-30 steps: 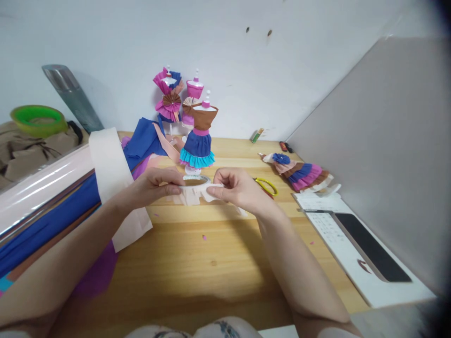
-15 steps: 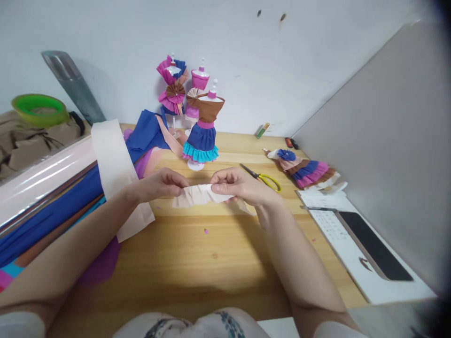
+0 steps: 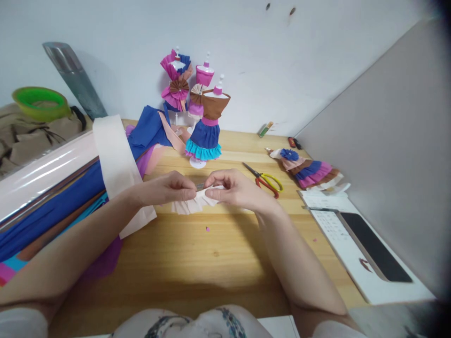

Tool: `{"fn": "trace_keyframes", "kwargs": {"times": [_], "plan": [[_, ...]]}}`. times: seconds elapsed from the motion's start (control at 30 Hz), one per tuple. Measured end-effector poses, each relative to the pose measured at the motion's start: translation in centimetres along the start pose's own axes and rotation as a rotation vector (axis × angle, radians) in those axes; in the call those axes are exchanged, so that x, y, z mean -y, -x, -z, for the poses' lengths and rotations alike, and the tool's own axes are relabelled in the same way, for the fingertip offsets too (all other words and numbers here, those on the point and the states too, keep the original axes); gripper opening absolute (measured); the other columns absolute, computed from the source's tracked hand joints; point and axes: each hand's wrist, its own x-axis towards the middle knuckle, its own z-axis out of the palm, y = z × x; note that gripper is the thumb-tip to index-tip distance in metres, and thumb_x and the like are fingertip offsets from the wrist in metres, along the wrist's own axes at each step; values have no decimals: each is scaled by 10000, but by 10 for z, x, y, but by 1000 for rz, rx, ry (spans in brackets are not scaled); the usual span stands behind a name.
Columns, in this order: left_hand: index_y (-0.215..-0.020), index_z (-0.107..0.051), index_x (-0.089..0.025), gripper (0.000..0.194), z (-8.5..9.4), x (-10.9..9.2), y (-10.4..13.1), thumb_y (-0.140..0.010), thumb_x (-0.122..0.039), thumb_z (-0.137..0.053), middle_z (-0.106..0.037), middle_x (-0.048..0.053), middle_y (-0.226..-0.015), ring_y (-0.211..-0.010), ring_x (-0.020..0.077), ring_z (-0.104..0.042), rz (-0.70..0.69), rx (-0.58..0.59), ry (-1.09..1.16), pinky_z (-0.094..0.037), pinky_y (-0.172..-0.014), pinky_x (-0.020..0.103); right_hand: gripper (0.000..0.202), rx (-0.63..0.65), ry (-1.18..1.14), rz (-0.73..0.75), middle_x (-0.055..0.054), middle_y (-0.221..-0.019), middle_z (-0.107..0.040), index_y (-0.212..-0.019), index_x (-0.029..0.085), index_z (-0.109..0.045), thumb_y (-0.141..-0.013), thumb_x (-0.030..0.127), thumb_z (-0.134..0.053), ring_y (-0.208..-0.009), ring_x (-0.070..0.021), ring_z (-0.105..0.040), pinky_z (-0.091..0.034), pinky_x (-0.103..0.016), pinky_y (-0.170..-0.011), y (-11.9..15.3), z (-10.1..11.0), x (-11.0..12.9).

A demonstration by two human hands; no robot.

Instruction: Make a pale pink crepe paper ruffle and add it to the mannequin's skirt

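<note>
Between my hands is a cream crepe paper strip [image 3: 188, 205] with small pleats along its upper edge. My left hand [image 3: 172, 188] pinches the pleated edge between thumb and forefinger. Close beside it, my right hand [image 3: 232, 190] grips the strip near its other end, thumb on top. The strip hangs just above the wooden table [image 3: 169, 263], its lower edge fanning out. Beyond my hands stands a small dress-form doll [image 3: 207, 122] in a brown top and a blue and turquoise ruffled skirt. Scissors [image 3: 262, 178] with yellow and red handles lie right of my right hand.
Rolls of coloured crepe paper [image 3: 63, 197] and a cream band [image 3: 116, 155] fill the left side. More dressed forms [image 3: 176, 89] stand by the wall. A ruffled doll dress [image 3: 310, 171] lies at right, near a white board [image 3: 355, 263] with a black phone-like slab [image 3: 375, 246].
My hands have drawn closer together, and the strip between them is bunched into more pleats. The whole scissors now show beyond my right hand.
</note>
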Motion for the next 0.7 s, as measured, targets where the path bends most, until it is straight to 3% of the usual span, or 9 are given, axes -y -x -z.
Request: {"fn": "trace_keyframes", "kwargs": {"times": [0.1, 0.33, 0.43, 0.53, 0.63, 0.7], "plan": [[-608, -514, -143, 504, -1, 1, -1, -921, -538, -491, -344, -48, -518, -491, 73, -316, 69, 28, 90, -244, -440, 215, 224, -108, 50, -2, 20, -610, -591, -818, 163, -604, -729, 344, -701, -539, -110, -515, -368, -234, -515, 1, -5, 3], [-610, -482, -152, 443, 3, 6, -2, -936, -452, -478, -351, -48, -542, -516, 79, -333, 44, -21, 25, -271, -468, 216, 311, -321, 494, -6, -19, -626, -626, -1009, 163, -653, -785, 378, -670, -522, -139, -509, -299, -258, -511, 8, -14, 10], [-611, -508, -146, 423, 4, 4, -1, -932, -420, -487, -358, -50, -542, -514, 77, -342, 17, -25, -53, -272, -469, 211, 352, -332, 623, 14, -16, -619, -621, -1080, 179, -659, -810, 404, -660, -521, -149, -499, -286, -268, -525, 11, -17, 14], [-673, -608, -131, 371, 6, 3, 0, -921, -385, -502, -461, -36, -562, -525, 76, -415, 11, -70, -165, -310, -490, 196, 429, -369, 744, 14, -26, -649, -641, -1188, 197, -631, -817, 410, -668, -565, -181, -537, -300, -281, -557, 13, -18, 18], [-722, -664, -127, 340, 9, 3, 1, -916, -360, -509, -538, -22, -573, -531, 78, -471, 5, -124, -262, -324, -496, 184, 496, -450, 748, 27, -43, -714, -669, -1212, 203, -609, -782, 428, -711, -645, -212, -584, -330, -291, -592, 13, -14, 19], [-691, -646, -124, 356, 11, 3, 1, -914, -366, -509, -531, -21, -553, -525, 79, -463, -2, -156, -285, -328, -494, 182, 456, -434, 605, 69, -32, -718, -660, -1134, 197, -614, -767, 448, -717, -641, -195, -576, -344, -283, -588, 12, -10, 16]]}}
